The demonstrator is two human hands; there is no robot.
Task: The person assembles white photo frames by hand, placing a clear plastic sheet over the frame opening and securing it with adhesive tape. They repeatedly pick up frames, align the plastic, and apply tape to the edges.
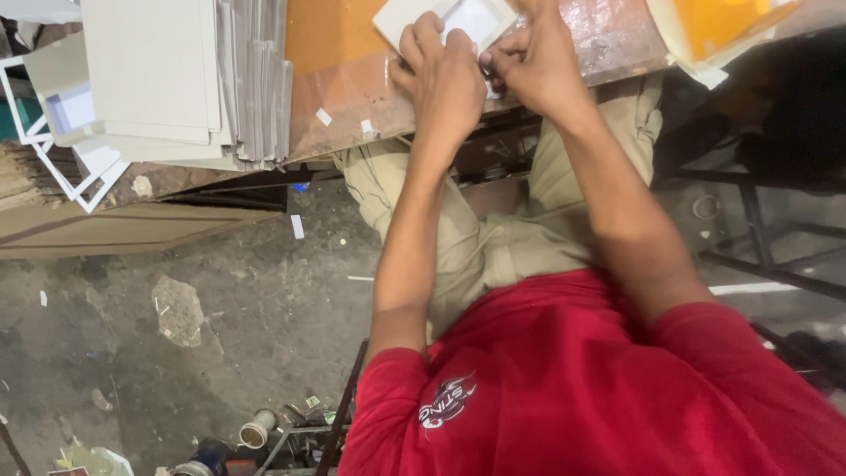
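Left hand [443, 75] and right hand [536, 60] pinch a white card frame [441, 18] closed-fingered, braced flat against the workbench [344, 97] edge for steadiness

Shirt [599, 388] showing red w/ white logo, lower right. Trousers [493, 238] looking khaki, centre. Bench [330, 53] showing orange-brown, top. Card stack [167, 79] looking pale grey, upper left. Floor [176, 308] looking grey.

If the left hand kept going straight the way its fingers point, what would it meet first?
The left hand points up the picture and already rests on the white square frame piece on the worktable; that frame comes first, though depth is hard to judge.
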